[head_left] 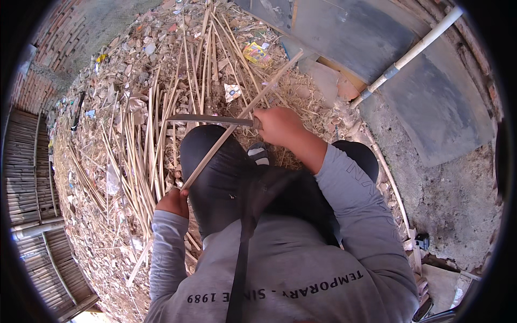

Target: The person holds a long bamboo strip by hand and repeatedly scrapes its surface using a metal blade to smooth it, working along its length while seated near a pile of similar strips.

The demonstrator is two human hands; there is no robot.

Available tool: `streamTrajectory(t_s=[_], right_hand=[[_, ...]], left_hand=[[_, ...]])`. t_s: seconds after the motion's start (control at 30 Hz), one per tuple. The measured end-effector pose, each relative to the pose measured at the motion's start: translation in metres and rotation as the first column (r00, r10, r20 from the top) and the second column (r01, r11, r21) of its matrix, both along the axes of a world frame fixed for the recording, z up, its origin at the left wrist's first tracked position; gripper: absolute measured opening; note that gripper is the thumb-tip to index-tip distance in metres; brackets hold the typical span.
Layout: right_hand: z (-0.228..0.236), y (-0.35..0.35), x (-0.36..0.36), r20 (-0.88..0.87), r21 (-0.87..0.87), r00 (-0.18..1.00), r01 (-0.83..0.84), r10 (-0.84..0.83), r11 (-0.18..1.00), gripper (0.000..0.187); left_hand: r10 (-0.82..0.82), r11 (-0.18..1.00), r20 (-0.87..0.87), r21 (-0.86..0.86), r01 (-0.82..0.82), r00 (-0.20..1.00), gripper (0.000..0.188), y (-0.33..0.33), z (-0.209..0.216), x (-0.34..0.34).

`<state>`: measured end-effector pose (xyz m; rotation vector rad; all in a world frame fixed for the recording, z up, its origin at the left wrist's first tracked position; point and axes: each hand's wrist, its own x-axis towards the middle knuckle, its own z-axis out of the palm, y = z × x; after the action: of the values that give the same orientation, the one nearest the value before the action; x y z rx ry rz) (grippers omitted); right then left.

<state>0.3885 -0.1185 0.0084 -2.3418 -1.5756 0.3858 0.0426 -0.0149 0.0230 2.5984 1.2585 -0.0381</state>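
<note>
My left hand (173, 202) is closed around a long, pale bamboo strip (214, 149) beside my left knee. The strip slants up and to the right across my dark-trousered thigh, its far end rising past my right hand. My right hand (280, 126) grips a knife (207, 119) by its handle, which the fingers mostly cover. Its long, dark blade points left over my knee and crosses the strip close to the right hand. Whether the edge bites into the strip cannot be made out.
Many split bamboo strips (153, 145) lie in bundles ahead and to the left, over ground littered with shavings and scraps. A yellow wrapper (257, 54) lies farther off. At right, a pale pole (409, 56) leans by grey panels (344, 35). A bamboo-slat wall (24, 167) stands left.
</note>
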Motion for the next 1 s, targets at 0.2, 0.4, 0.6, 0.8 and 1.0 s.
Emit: streamTrajectory(t_s=[0.2, 0.4, 0.6, 0.8, 1.0], right_hand=[[-0.011, -0.001, 0.026, -0.084, -0.005, 0.995, 0.058, -0.058, 0.998, 0.023], [0.012, -0.001, -0.010, 0.066, -0.016, 0.998, 0.015, -0.013, 1.000, 0.024], [0.002, -0.008, 0.028, 0.013, 0.003, 0.983, 0.181, -0.181, 0.984, 0.023], [-0.001, -0.006, 0.017, 0.026, -0.006, 0.998, 0.063, -0.063, 0.998, 0.028], [-0.009, -0.011, 0.049, -0.074, 0.024, 0.956, 0.287, -0.284, 0.958, 0.039]], left_hand=[[0.025, 0.997, 0.022, 0.077, -0.027, 0.999, 0.038, -0.004, -0.012, 0.011], [0.008, 0.996, -0.007, 0.084, -0.007, 1.000, 0.038, -0.004, -0.011, 0.002], [0.032, 0.996, -0.061, 0.083, -0.027, 0.998, 0.039, -0.010, 0.006, 0.013], [0.045, 0.991, -0.028, 0.123, -0.042, 0.999, 0.041, -0.008, -0.014, 0.009], [0.023, 0.993, -0.035, 0.113, -0.019, 0.999, 0.039, -0.007, -0.003, 0.008]])
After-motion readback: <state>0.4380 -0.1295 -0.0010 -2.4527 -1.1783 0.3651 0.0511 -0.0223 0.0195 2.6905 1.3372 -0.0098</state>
